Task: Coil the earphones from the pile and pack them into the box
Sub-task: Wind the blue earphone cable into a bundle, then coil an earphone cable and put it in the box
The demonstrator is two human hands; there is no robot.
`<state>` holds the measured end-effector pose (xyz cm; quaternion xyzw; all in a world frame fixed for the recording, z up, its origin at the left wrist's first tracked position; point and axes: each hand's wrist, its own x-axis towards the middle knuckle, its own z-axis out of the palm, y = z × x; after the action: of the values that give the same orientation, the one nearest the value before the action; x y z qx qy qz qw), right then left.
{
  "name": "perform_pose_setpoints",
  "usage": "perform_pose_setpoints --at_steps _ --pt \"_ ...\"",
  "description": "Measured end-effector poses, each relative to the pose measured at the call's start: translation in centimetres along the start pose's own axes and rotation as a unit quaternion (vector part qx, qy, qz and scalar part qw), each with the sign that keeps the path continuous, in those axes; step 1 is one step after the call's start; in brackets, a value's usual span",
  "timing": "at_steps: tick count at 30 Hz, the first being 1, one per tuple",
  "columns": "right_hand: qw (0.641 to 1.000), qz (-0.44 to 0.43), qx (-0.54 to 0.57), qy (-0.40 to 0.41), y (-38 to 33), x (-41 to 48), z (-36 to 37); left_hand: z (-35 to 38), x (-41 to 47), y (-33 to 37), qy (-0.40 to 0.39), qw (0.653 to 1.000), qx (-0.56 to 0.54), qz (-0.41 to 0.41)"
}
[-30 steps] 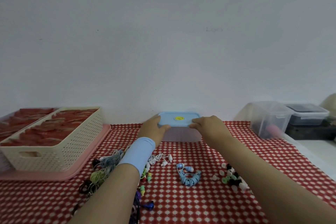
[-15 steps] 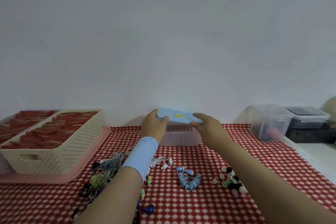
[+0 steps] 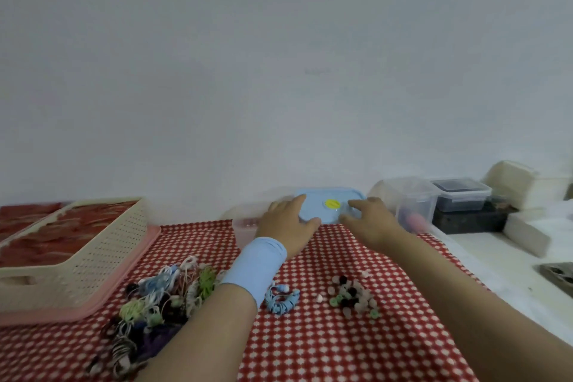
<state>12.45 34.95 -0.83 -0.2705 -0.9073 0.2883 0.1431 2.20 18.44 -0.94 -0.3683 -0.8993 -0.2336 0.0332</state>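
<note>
Hands at the far edge of the bench, both on the blue lid (image 3: 319,206). The left hand (image 3: 286,225) pinches its left edge, a finger over the top and the thumb along the near rim. The right hand (image 3: 370,220) curls onto the right side just past the yellow sticker (image 3: 332,203). The clear box (image 3: 245,226) shows just left of the lid, half hidden behind the left hand (whether the lid rests on anything, I cannot tell).

The real work lies nearer: the pile of earphones (image 3: 161,298) is a many-coloured knot on the checked cloth (image 3: 325,347), beside the cream basket (image 3: 93,245). One blue set (image 3: 280,299) lies coiled and apart, with a heap of loose ear tips (image 3: 352,296) to its right.

These cables look feather-light and limp, so weight should be no trouble, but snagging likely will be. Best bet is to take a set by a bud or the plug and draw it out gently rather than yank a loop. A finished coil will probably want to spring open, so pinch it across the wrapped middle. The lid looks thin and slightly flexible, so edge grips like these should suit it.
</note>
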Motion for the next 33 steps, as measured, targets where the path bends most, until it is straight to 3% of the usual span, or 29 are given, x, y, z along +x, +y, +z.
perform_pose_setpoints --at_steps 5,8,11,15,18,26,30,33 --pt "0.989 0.018 -0.140 -0.046 4.5 -0.8 -1.1 2.6 -0.6 3.9 -0.139 0.981 0.133 0.033" --pt "0.976 0.022 -0.196 -0.092 5.9 -1.3 -0.8 3.5 -0.9 4.5 -0.179 0.962 0.203 0.041" --pt "0.982 0.007 -0.175 -0.069 5.2 -1.7 -0.6 2.8 -1.3 4.1 -0.121 0.977 0.164 0.062" --pt "0.984 -0.094 -0.146 -0.024 2.1 -2.3 -0.5 0.7 -2.2 2.2 -0.037 0.994 0.074 0.065" --pt "0.979 -0.156 -0.101 -0.081 -1.1 -3.3 0.1 -0.4 -3.3 0.1 -0.064 0.998 0.018 0.006" --pt "0.926 -0.195 -0.147 -0.289 -5.7 -4.7 4.7 -3.1 -6.4 -3.1 -0.198 0.976 0.091 -0.029" --pt "0.925 -0.192 -0.170 -0.281 -6.4 -4.9 5.7 -3.9 -7.0 -3.8 -0.283 0.955 0.086 -0.024" --pt "0.933 -0.194 -0.149 -0.264 -6.4 -4.6 6.2 -3.7 -7.0 -4.4 -0.274 0.957 0.094 -0.006"
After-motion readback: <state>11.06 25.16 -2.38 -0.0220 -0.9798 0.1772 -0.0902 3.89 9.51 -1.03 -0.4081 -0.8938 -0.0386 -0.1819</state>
